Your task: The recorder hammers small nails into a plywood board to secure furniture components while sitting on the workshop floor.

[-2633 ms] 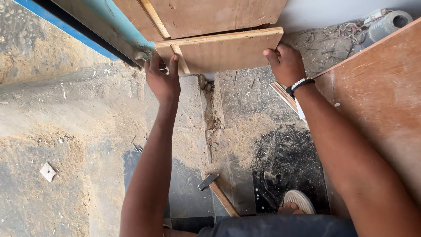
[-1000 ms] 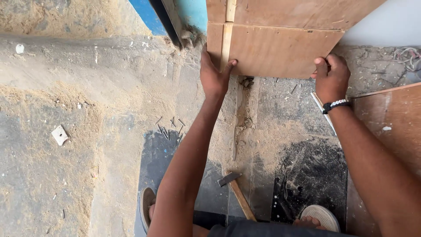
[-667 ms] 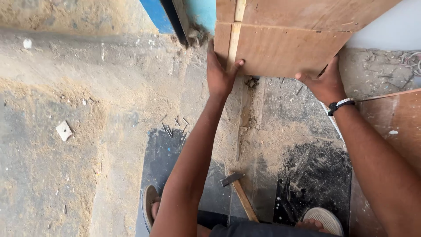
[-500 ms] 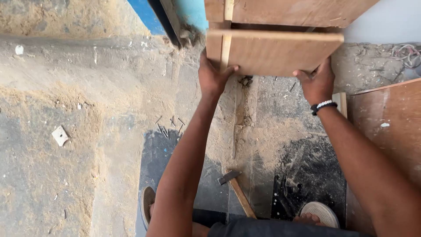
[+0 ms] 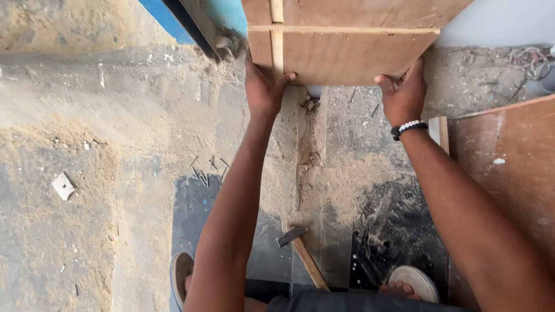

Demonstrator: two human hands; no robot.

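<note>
A brown plywood panel (image 5: 347, 55) with a light wooden strip (image 5: 277, 49) down its left side fills the top of the head view, held up off the floor. My left hand (image 5: 263, 86) grips its lower left corner, fingers curled over the edge beside the strip. At the lower right corner my right hand (image 5: 402, 95) holds the bottom edge; a beaded bracelet (image 5: 407, 128) circles that wrist. Another plywood sheet (image 5: 358, 10) lies behind the held panel.
A hammer (image 5: 300, 254) lies on the dusty, sawdust-strewn floor between my feet (image 5: 413, 283). Loose nails (image 5: 202, 170) lie left of my left arm. A large brown board (image 5: 509, 173) stands at the right. A blue frame (image 5: 196, 23) leans at the upper left.
I have shifted my grip on the panel's lower edge and the panel has tilted and been raised slightly; both hands stay at its two lower corners.
</note>
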